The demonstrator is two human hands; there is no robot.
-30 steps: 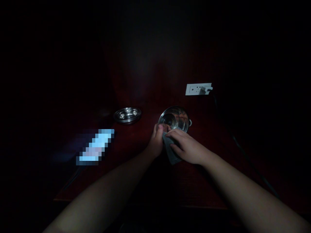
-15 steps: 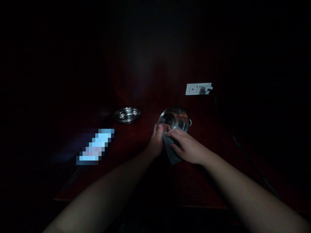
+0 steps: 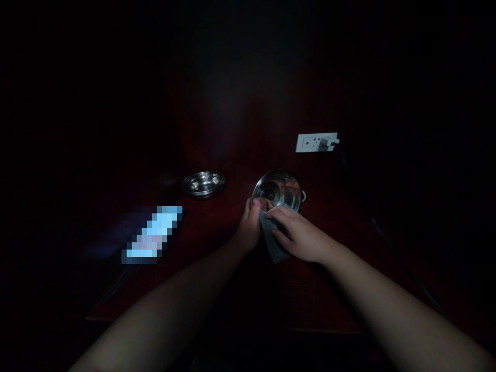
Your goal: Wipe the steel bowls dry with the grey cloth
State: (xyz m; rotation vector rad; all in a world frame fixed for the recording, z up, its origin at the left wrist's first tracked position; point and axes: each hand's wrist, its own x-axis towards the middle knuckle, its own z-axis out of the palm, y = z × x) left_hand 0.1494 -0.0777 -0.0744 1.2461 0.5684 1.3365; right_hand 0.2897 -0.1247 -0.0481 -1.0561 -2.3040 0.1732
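The scene is very dark. A shiny steel pot (image 3: pixel 279 188) with a small side handle stands on the dark red table (image 3: pixel 217 227). My left hand (image 3: pixel 248 227) grips the pot's near rim, thumb on top. Beside it, my right hand (image 3: pixel 298 235) presses a grey cloth (image 3: pixel 273 243) against the pot's near side, fingers curled over the cloth. The lower corner of the cloth hangs out below my fingers.
A shallow steel bowl (image 3: pixel 203 183) sits to the left of the pot. A glowing blurred screen (image 3: pixel 152 235) lies further left. A white power socket with a plug (image 3: pixel 316 141) is behind the pot, its dark cable (image 3: pixel 387 243) running down the right side.
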